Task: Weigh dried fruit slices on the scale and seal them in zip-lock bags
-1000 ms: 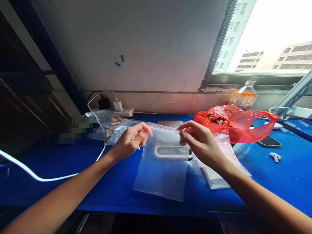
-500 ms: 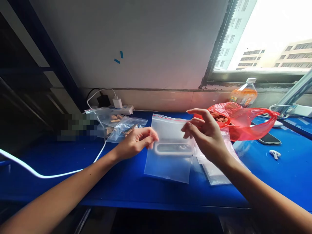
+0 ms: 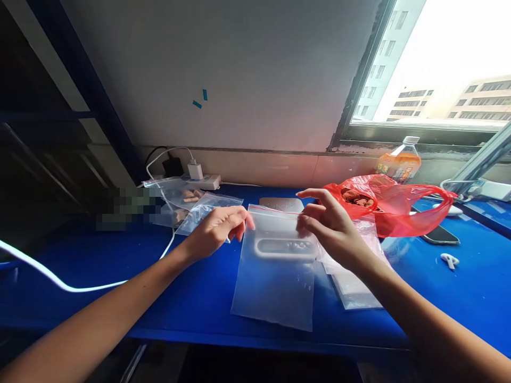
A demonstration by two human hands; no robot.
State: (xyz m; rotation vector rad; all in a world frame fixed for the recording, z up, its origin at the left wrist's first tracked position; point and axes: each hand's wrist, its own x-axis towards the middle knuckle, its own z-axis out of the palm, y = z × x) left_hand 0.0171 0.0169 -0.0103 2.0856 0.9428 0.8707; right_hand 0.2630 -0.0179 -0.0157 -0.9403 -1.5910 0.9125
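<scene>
A frosted zip-lock bag (image 3: 273, 292) with a red line along its top edge is in front of me over the blue table. A long rounded slot shape with small bubbles shows on its upper part. My left hand (image 3: 225, 226) is closed, its fingertips pinching the bag's upper left corner. My right hand (image 3: 329, 221) grips the upper right edge between thumb and curled fingers, with the index finger raised and bent. The bag looks flat. Beneath my right wrist lies a stack of clear plastic bags (image 3: 355, 292).
Behind the bag lies a flat grey object (image 3: 281, 204). A red plastic bag (image 3: 411, 218) holds brown pieces (image 3: 357, 198); near it are a phone (image 3: 441, 235), an earbud (image 3: 450, 260) and an orange drink bottle (image 3: 401, 159). At left sit filled clear bags (image 3: 189, 198), a power strip (image 3: 209, 182) and a white cable (image 3: 80, 289).
The zip-lock bag has come nearer to me with both hands at its top edge. The flat grey object behind it now shows. My view has shifted slightly.
</scene>
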